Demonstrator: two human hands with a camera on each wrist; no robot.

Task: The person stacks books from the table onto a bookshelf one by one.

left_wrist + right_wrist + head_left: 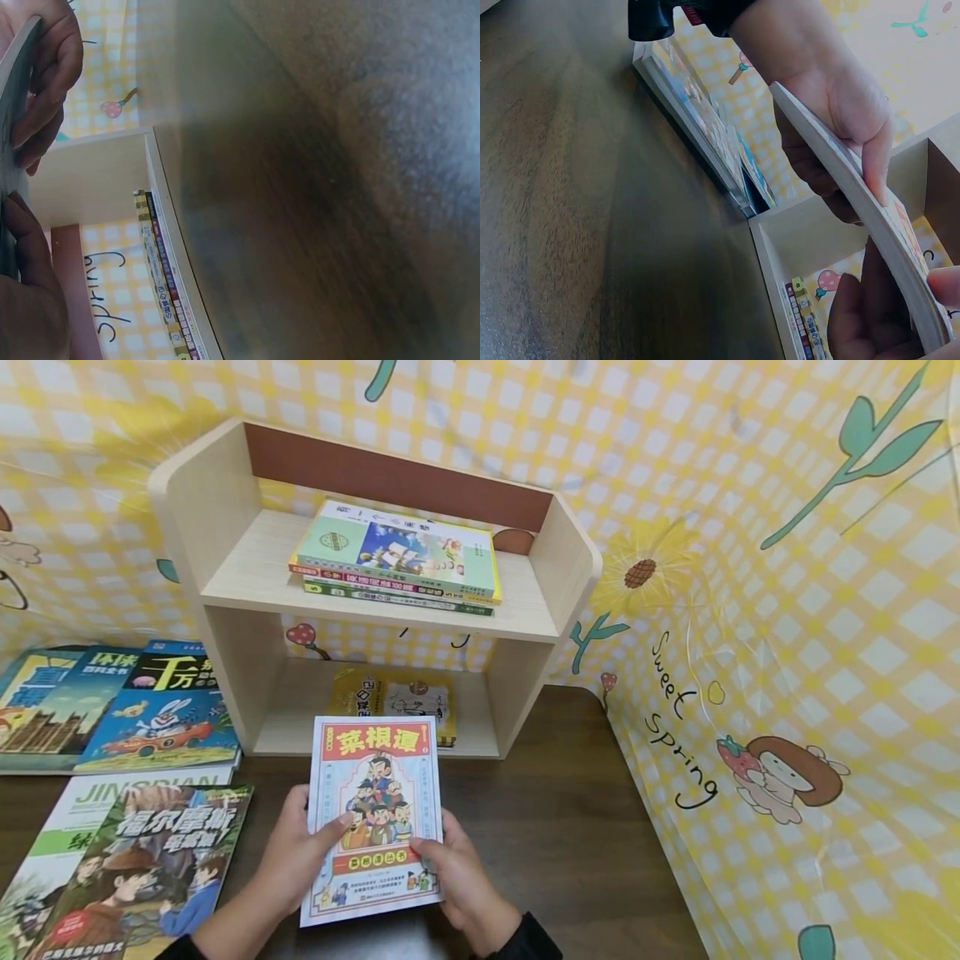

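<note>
Holding a white comic-cover book at lower centre of the head view, above the dark wooden bench.

Both hands are gripping the book by its lower half: the left hand is laying its thumb across the cover from the left edge while the right hand is pressing its thumb near the bottom right, and the remaining fingers of both are curling underneath, hidden by the cover in this view. The left wrist view is mostly blurring into brown bench, catching only fingers at its upper left edge. The wooden shelf unit at upper centre is carrying a stack of books, and its lower bay is half shading a yellow book. More books at the left are being cut off by the frame.
</note>
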